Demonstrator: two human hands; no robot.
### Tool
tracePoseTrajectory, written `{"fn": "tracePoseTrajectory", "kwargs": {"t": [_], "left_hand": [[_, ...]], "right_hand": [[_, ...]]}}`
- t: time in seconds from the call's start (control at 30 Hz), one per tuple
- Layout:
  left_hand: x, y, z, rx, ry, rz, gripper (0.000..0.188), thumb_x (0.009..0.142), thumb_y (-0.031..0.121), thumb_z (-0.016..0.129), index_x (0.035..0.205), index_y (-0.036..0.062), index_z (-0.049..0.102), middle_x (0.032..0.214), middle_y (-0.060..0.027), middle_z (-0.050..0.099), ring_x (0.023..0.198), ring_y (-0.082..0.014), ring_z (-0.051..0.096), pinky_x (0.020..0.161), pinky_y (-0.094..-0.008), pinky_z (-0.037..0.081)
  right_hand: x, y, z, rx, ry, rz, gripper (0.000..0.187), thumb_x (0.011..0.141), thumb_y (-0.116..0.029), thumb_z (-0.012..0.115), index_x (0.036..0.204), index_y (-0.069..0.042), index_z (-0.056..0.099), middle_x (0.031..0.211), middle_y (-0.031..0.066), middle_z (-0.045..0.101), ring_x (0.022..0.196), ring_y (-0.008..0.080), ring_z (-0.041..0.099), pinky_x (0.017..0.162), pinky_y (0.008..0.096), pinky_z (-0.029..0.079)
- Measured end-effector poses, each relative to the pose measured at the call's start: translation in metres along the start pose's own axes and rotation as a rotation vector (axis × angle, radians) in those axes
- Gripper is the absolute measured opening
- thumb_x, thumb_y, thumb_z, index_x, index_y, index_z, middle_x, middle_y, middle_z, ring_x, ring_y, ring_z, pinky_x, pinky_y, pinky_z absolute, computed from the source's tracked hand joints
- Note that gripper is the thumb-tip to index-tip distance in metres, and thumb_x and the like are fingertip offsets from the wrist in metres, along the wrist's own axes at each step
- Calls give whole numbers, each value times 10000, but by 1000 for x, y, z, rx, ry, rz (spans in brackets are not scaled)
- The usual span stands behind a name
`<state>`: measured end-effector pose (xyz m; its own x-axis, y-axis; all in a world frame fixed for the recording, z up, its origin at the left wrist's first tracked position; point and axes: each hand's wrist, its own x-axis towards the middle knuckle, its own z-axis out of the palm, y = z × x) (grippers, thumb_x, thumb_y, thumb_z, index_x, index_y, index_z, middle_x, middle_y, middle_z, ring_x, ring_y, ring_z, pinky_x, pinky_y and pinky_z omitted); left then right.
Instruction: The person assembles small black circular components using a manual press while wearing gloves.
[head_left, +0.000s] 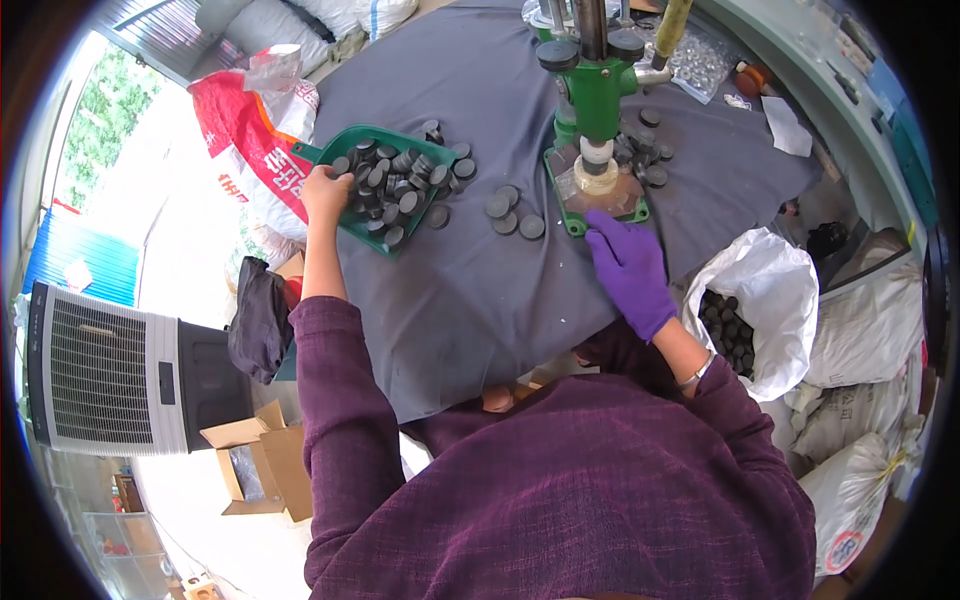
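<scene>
My bare left hand (326, 196) is closed at the left rim of a green dustpan-like scoop (350, 136), its fingertips among black round discs (385, 185). Whether it pinches a disc or the rim is hidden. A green hand press (598, 100) stands at the back right, its white ram tip lowered onto a pale round die (596, 178) above the base plate. At the base's front edge is my right hand (628, 265) in a purple glove, fingers pressed together; what they hold, if anything, is hidden. Several loose discs (512, 212) lie between the scoop and the press.
Grey cloth (450, 310) covers the table. More discs (650, 150) lie beside the press. An open white sack (790, 270) of black discs stands right of my forearm. Left are a red-and-white bag (255, 140), an air cooler (105, 370) and a cardboard box (270, 470).
</scene>
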<state>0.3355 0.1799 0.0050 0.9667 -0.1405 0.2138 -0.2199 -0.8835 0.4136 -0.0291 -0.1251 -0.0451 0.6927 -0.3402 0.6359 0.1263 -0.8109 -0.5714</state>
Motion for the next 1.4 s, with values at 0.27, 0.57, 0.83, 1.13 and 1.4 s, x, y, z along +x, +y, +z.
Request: {"fn": "tracePoseTrajectory", "kwargs": {"t": [0.27, 0.57, 0.83, 1.13, 1.4], "left_hand": [[19, 37, 7, 327, 43, -18, 531, 746, 332, 671, 1227, 122, 592, 1125, -204, 643, 1077, -343, 610, 918, -440, 478], [38, 35, 8, 514, -178, 118, 471, 688, 213, 693, 1134, 81, 622, 1045, -202, 659, 998, -360, 626, 850, -437, 493], [35, 7, 19, 198, -74, 302, 415, 693, 198, 693, 1089, 76, 660, 1023, -190, 671, 962, -344, 644, 848, -418, 501], [21, -1, 14, -402, -154, 181, 426, 716, 42, 747, 1125, 30, 631, 865, -16, 649, 717, -107, 599, 618, -236, 466], [-6, 21, 1, -759, -293, 46, 422, 755, 65, 744, 1155, 54, 611, 772, 13, 605, 554, -59, 502, 459, -219, 358]], "right_hand": [[1, -4, -3, -25, -8, 9, 208, 852, -147, 615, 1026, -36, 638, 733, 136, 617, 683, 319, 588, 634, 428, 448], [-1, 0, 1, -59, 5, -21, 222, 846, -153, 622, 1041, -47, 634, 719, 125, 610, 682, 302, 585, 642, 424, 446], [1, 0, 1, -92, -4, -43, 218, 842, -150, 627, 1036, -50, 629, 714, 117, 602, 675, 297, 572, 634, 420, 437], [2, -5, 0, -71, 10, -38, 200, 848, -150, 619, 1018, -45, 633, 727, 111, 611, 677, 292, 580, 634, 422, 437], [-1, -2, 0, -88, 22, -52, 199, 856, -150, 612, 1020, -40, 629, 752, 115, 621, 691, 294, 582, 644, 422, 439]]}}
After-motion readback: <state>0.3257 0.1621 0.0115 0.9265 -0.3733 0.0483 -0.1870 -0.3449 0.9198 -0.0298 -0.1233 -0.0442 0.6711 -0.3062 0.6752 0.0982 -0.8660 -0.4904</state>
